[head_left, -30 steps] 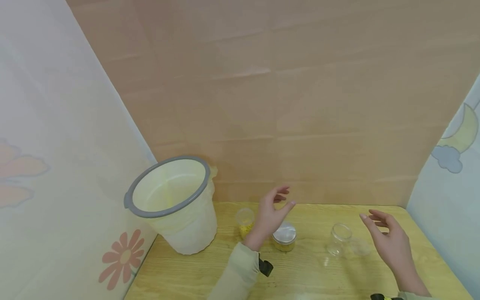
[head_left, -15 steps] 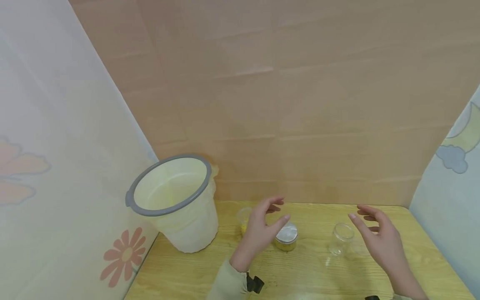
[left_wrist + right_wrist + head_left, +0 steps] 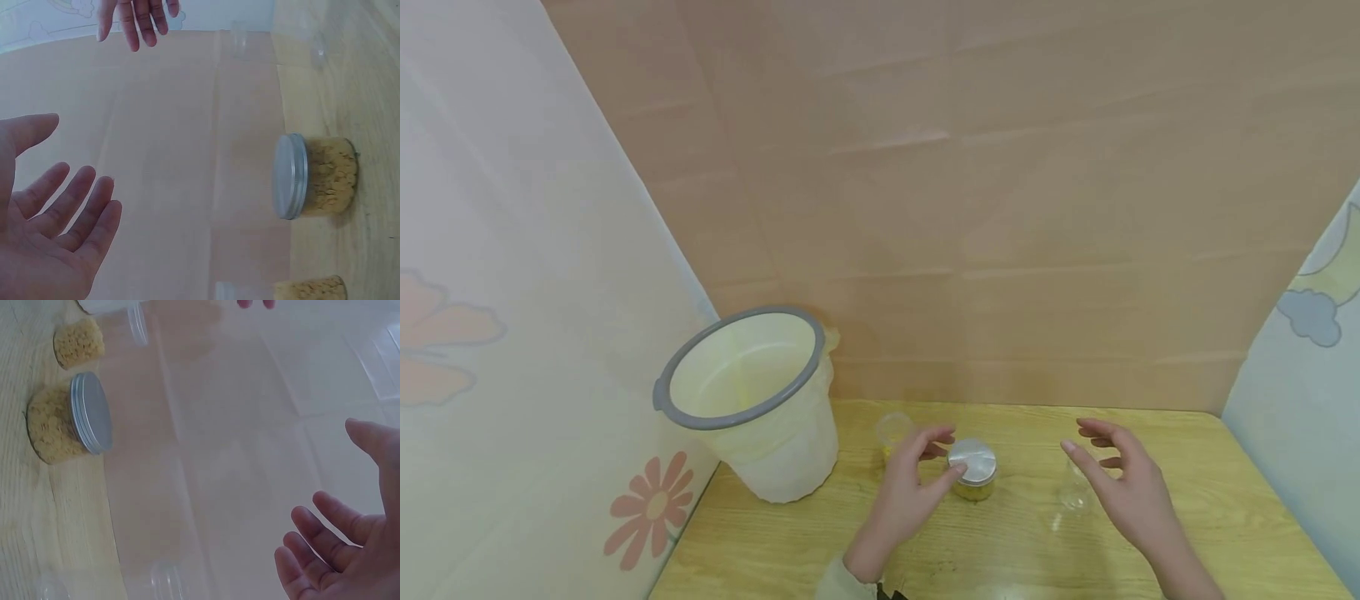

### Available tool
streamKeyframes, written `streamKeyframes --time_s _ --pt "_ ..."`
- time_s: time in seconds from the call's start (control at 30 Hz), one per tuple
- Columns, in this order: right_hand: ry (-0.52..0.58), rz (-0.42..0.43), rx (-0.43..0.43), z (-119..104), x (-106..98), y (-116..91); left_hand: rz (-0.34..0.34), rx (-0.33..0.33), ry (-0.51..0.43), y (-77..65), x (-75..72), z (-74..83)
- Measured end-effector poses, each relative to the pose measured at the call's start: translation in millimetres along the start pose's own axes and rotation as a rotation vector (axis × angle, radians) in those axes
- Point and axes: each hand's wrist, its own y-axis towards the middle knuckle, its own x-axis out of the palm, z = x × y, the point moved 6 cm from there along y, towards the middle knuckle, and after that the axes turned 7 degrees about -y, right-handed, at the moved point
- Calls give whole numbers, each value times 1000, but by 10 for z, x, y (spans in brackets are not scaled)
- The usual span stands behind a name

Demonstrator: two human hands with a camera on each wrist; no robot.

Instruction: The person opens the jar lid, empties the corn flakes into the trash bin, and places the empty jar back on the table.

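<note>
A low clear jar with a silver screw lid stands upright on the table. The left wrist view shows crumbly yellow-tan bits filling it. Just left of this jar hangs my left hand, fingers loosely bent and holding nothing; its thumb tip overlaps the lid in the head view. Behind that hand is a lidless clear jar, partly filled with the same bits. My right hand hovers at the right, also holding nothing. It partly covers an empty clear jar.
A pale bucket with a grey rim ring and a thin liner stands at the left of the wooden table. Brown sheeting closes off the back. Printed panels rise at both sides.
Both hands have come down and drawn inward toward the person; the right hand has also shifted left, over the empty jar. The jars and bucket stay put while the head view shifts slightly.
</note>
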Motion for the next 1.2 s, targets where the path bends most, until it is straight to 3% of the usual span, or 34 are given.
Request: streamKeyframes --time_s 0.37,0.6,0.83,1.2 --pt "35 -50 -13 -150 212 -63 19 -125 3 -336 68 -314" --pt "37 -67 -37 -237 384 -137 5 -295 -41 -539 157 -608" --pt "52 -125 -37 -256 621 -175 30 -393 -69 -691 207 -740" --pt "79 -248 4 -43 1096 -145 40 -447 -114 -832 254 -865"
